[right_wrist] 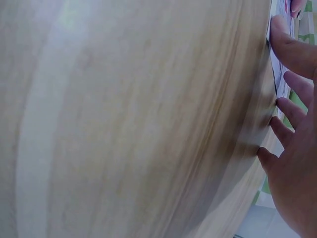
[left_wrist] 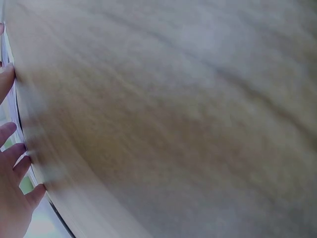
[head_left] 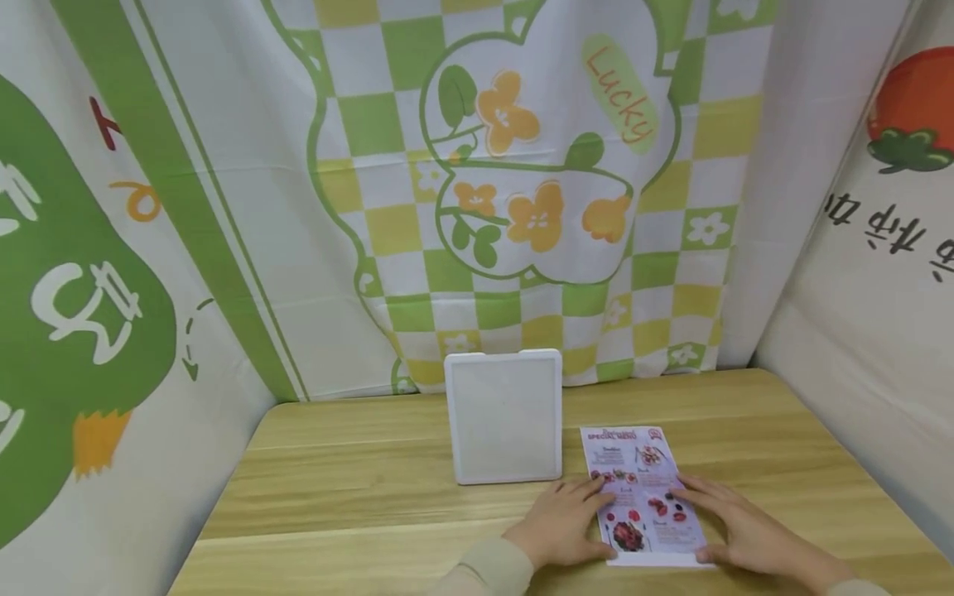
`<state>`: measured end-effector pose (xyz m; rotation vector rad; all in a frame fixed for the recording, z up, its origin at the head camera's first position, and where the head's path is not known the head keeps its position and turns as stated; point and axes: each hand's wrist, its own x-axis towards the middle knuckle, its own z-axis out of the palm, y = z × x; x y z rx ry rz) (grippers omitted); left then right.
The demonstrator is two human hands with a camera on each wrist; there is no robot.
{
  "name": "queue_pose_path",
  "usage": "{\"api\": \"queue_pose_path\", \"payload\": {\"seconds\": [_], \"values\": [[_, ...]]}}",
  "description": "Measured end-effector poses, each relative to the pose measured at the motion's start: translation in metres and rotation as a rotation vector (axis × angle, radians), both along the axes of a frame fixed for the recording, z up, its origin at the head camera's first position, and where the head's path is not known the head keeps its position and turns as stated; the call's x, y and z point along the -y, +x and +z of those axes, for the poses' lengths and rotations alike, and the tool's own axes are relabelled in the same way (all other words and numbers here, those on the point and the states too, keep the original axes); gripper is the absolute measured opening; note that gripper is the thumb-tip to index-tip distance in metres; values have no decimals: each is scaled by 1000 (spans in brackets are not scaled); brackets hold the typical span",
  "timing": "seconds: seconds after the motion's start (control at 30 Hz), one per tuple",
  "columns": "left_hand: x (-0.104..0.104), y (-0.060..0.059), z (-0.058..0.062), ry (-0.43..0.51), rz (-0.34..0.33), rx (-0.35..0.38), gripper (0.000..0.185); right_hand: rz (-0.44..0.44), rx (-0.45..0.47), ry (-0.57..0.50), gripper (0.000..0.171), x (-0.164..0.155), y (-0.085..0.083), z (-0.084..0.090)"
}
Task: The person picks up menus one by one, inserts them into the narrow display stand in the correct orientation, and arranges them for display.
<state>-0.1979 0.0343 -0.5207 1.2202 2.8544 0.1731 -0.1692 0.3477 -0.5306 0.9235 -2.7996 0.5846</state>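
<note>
Menu (head_left: pixel 645 495) between left grip (head_left: pixel 562 520) and right (head_left: pixel 748 528)

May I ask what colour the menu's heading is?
The heading is red, clearest in head view.

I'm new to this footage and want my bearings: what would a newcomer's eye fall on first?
Probably the green-and-yellow checkered cloth reading "Lucky", hanging behind the wooden table. Next, toward the table's right, the printed special menu lying between the left hand and right hand. Then the white-framed panel, left of the menu.
</note>
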Motion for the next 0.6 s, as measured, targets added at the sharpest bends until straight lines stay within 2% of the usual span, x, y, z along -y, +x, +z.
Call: {"api": "queue_pose_path", "payload": {"seconds": [0.23,0.4,0.6], "values": [[1,-3,4,16,20,-7,73,-16,14,-21,70,5,-2,4],[1,-2,9,20,28,10,73,-26,57,-51,70,6,0,5],[-1,1,6,14,14,17,74,-28,77,-58,71,3,4,3]]}}
